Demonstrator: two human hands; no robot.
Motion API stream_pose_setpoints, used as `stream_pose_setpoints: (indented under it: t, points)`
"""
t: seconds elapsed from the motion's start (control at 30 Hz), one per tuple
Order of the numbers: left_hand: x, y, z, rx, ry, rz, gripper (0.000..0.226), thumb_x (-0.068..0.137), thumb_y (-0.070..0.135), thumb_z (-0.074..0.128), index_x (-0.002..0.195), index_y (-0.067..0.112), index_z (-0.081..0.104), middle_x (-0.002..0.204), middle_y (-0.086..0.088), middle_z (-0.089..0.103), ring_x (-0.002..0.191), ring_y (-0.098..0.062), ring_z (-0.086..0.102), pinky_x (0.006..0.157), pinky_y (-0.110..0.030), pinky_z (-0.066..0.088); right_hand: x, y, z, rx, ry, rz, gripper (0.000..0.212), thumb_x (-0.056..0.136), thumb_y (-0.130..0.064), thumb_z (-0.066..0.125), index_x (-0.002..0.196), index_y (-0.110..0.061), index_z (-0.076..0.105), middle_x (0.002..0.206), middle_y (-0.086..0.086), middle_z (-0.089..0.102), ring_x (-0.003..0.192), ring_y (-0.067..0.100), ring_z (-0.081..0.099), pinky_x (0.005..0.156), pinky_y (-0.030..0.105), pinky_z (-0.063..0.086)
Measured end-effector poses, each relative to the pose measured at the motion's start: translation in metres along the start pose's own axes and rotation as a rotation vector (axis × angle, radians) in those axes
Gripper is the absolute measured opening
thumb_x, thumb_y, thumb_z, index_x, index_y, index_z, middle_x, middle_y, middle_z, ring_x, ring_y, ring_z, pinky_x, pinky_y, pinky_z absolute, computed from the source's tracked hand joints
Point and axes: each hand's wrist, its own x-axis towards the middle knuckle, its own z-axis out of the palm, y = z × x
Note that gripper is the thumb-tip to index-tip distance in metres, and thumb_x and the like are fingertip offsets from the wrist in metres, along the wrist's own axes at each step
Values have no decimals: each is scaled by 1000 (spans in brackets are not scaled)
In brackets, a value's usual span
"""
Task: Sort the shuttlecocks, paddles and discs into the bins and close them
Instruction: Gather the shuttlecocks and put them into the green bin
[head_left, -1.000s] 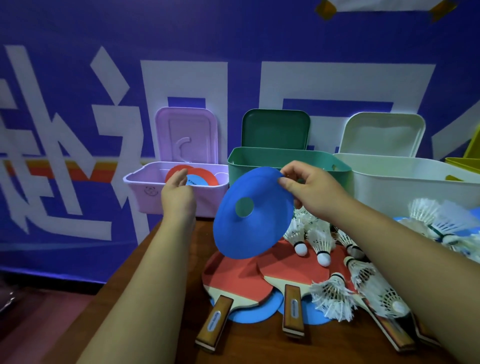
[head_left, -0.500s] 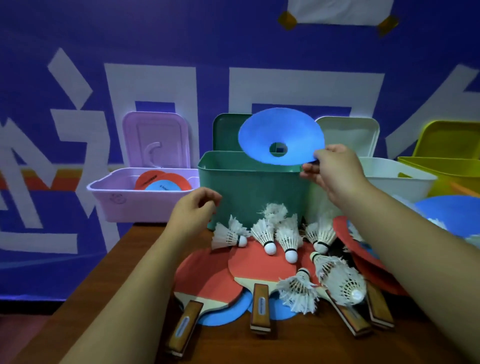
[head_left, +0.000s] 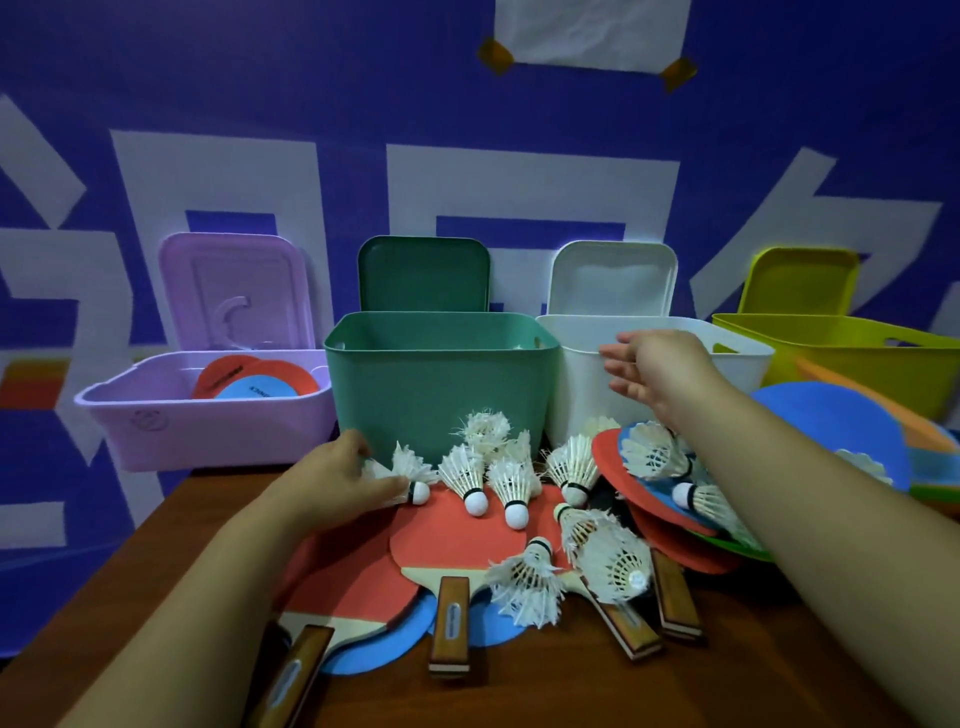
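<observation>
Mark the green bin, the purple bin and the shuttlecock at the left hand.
green bin (head_left: 441, 384), head view, front wall.
purple bin (head_left: 208, 431), head view, front wall.
shuttlecock (head_left: 420, 492), head view, white cork tip.

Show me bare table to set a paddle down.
Bare table lies left of the left hand, before the lilac bin, and along the near edge below the paddle handles. Shuttlecocks and paddles crowd the middle before the green bin.

Two bare forearms come in from the lower edge of the view, uncovered from that edge up to the wrists. The left hand (head_left: 337, 483) and the right hand (head_left: 654, 369) are bare as well, skin showing along wrists and fingers. Dim light blurs detail such as nails.
</observation>
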Motion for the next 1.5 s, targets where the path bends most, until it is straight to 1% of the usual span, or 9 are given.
stream_pose_setpoints:
  t: [0.17,0.3,0.43,0.57,0.73,0.9,1.1,1.3,1.5]
  points:
    - [-3,3,-3,-110,34,72,16,84,42,73,97,35,68,94,6,71,82,-7,67,75,-33,57,-29,5,19,-463,-164,-223,27,96,-8,49,106,-19,71,93,-3,81,73,16,67,64,31,54]
    - [-5,2,-5,-271,89,106,12,84,33,71,95,38,72,86,7,74,77,-12,72,77,-42,63,-48,9,43,-859,-393,-444,25,94,-15,57,98,-31,76,89,-14,79,73,2,66,69,25,50]
    - [-9,8,-6,-545,113,138,14,90,22,75,103,26,73,90,-6,73,77,-24,72,72,-48,65,-61,29,66,-1179,-668,-529,24,96,-23,67,115,-34,76,111,-17,75,101,3,69,93,28,55]
    - [-13,15,-18,-784,237,231,10,93,13,77,103,15,75,99,-18,73,77,-8,67,67,-20,56,-66,50,84,-1316,-741,-607,39,97,-27,66,135,-31,66,137,-12,65,125,12,59,105,32,47]
    - [-4,17,-34,-1015,476,229,12,93,16,77,105,18,77,85,-5,72,61,-11,56,56,-24,48,-68,66,100,-1468,-770,-655,51,96,-27,65,146,-26,57,134,-2,56,121,23,58,99,41,50]
    - [15,41,-51,-1294,431,330,28,101,0,62,126,10,69,113,-8,73,100,-20,72,83,-28,60,-64,68,105,-1557,-750,-629,51,95,-24,61,145,-22,55,123,3,48,108,29,60,92,46,54]
    - [41,45,-61,-487,560,394,47,100,18,60,143,37,53,136,13,63,107,-5,68,95,-37,58,-65,67,100,-1455,-715,-631,31,91,-29,71,116,-22,54,104,-3,58,94,22,59,78,40,51]
    - [40,20,-27,-177,834,456,35,87,-5,57,119,9,61,113,-6,57,101,-25,58,87,-32,46,-64,47,86,-1342,-735,-623,33,82,-44,84,90,-27,57,87,-10,62,80,12,60,69,32,50]
    - [28,7,-12,-62,443,610,28,77,11,52,99,25,64,91,12,55,79,-12,53,70,-37,49,-58,23,81,-742,-742,-439,24,87,-30,86,89,-19,65,70,-11,64,61,10,58,60,27,50]
